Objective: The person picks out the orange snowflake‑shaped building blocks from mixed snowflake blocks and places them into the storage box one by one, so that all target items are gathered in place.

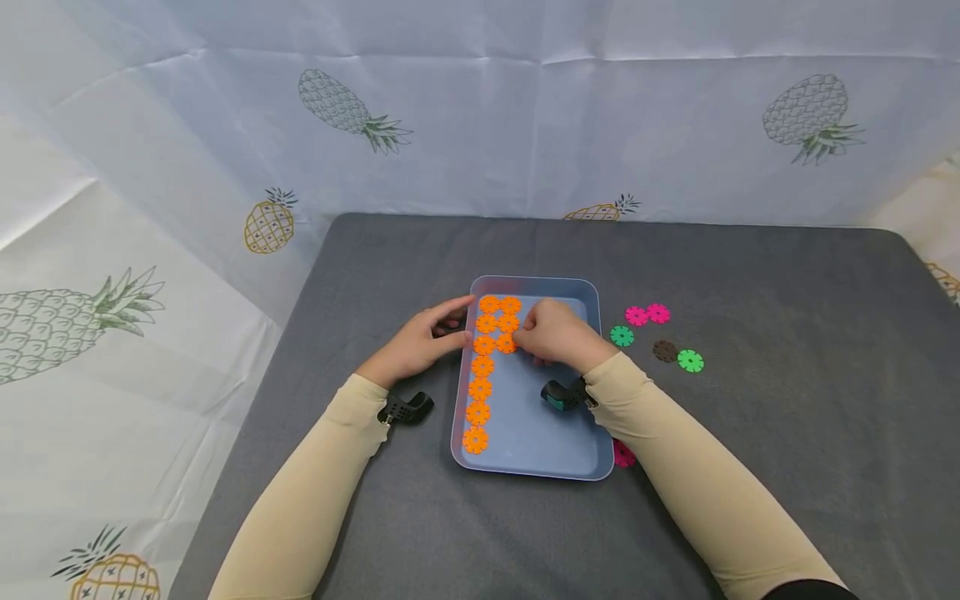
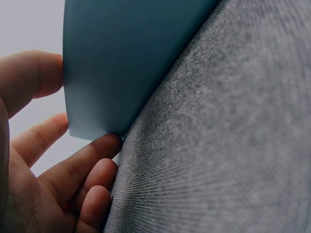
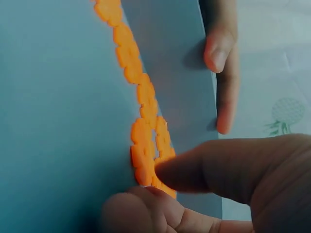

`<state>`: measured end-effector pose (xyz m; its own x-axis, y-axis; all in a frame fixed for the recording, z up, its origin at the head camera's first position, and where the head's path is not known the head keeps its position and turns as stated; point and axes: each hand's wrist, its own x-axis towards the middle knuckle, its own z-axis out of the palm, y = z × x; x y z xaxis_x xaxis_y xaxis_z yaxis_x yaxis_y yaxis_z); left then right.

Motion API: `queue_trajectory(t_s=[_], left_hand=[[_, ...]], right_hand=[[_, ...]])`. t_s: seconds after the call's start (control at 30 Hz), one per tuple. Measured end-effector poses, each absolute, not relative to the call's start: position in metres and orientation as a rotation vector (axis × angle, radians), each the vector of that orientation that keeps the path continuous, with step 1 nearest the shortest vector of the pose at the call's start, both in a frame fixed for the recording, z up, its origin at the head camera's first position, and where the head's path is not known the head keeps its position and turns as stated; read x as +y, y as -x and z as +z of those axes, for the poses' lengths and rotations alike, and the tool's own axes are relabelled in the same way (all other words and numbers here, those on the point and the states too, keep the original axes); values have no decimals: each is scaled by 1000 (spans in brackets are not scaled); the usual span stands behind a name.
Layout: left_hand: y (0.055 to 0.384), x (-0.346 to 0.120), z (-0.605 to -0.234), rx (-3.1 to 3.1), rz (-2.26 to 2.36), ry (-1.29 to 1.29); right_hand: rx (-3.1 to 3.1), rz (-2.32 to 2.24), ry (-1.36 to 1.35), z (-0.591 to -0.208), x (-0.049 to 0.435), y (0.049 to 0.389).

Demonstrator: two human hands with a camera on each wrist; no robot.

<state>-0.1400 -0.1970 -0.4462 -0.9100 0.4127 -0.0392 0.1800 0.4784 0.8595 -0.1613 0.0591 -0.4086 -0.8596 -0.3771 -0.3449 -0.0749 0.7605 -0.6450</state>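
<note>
A blue-grey rectangular tray (image 1: 536, 425) stands on the table. Flat orange flower-shaped discs (image 1: 481, 366) lie inside along its left wall, with a shorter second column beside them at the far end. My right hand (image 1: 557, 333) reaches into the tray, thumb and curled fingers pinching an orange flower-shaped disc (image 1: 506, 343) at the near end of that second column. The right wrist view has the thumb against the orange pieces. My left hand (image 1: 422, 340) rests with extended thumb and fingertips on the outside of the tray's left wall, as the left wrist view also shows.
Right of the tray lie pink discs (image 1: 647, 315), green discs (image 1: 691, 361) and a brown disc (image 1: 664, 351). A pink disc (image 1: 623, 454) shows partly under my right forearm. Dark grey cloth (image 1: 787, 400) covers the table; a pineapple-print sheet (image 1: 480, 125) hangs behind.
</note>
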Motion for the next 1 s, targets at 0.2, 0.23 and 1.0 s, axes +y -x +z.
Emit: queue_trajectory(t_s=[0.2, 0.23, 1.0], left_hand=[[141, -197, -446, 2485, 1403, -507], [141, -197, -445, 2485, 1401, -507], [137, -199, -443, 2478, 1383, -489]], right_hand=[[2490, -902, 345, -408, 61, 161], [2489, -907, 342, -408, 62, 161], [2756, -896, 530, -395, 57, 115]])
